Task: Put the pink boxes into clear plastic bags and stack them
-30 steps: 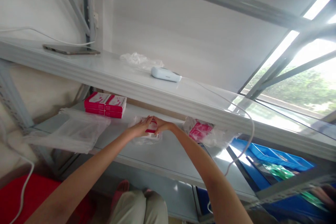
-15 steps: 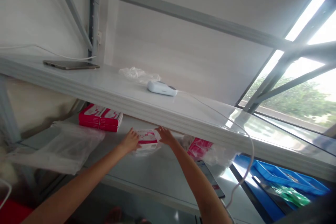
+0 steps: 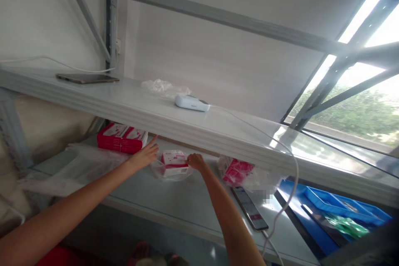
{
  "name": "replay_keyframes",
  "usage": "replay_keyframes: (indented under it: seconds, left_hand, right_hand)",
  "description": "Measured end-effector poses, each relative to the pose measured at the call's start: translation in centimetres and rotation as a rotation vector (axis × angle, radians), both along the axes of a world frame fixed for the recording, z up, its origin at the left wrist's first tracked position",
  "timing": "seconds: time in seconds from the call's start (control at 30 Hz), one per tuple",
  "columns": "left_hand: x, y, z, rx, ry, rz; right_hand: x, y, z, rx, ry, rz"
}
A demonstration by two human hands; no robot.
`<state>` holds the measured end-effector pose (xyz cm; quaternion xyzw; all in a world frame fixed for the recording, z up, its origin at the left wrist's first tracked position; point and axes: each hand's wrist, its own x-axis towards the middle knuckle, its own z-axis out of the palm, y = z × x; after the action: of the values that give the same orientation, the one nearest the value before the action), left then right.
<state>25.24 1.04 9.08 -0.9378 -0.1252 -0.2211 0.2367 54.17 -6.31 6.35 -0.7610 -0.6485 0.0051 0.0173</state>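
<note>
A small pink-and-white box (image 3: 175,158) sits within a clear plastic bag (image 3: 177,177) on the lower shelf. My right hand (image 3: 195,161) is at the box's right edge, fingers curled closed on the bag's plastic. To the left of the box, my left hand (image 3: 149,153) has its fingers apart and holds nothing. It is beside a banded stack of pink-and-white boxes (image 3: 121,138), partly in front of the stack's right end; I cannot tell if they touch. A loose clear plastic bag (image 3: 84,166) lies flat left of my hands.
More pink packs (image 3: 238,171) in clear plastic lie at right, by a phone (image 3: 250,208) with a white cable. Blue trays (image 3: 339,208) stand further right. The upper shelf (image 3: 131,97) overhangs my hands, bearing a tablet-like device (image 3: 87,78), crumpled plastic (image 3: 162,87) and a white device (image 3: 192,103).
My left hand has let go of the box's left side and moved up and left toward the stack. My right hand has stayed at the right edge, its fingers now more curled.
</note>
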Motion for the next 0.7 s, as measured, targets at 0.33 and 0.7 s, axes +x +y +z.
replay_keyframes:
  seconds: [0.33, 0.7]
  left_hand:
    - [-2.0, -0.9, 0.9, -0.217, -0.04, 0.115]
    - [-1.2, 0.6, 1.2, -0.945, -0.535, -0.043]
  right_hand:
    - [1.8, -3.1, 0.7, -0.022, 0.547, 0.101]
    - [-1.4, -7.0, 4.5, 0.571, 1.136, 0.035]
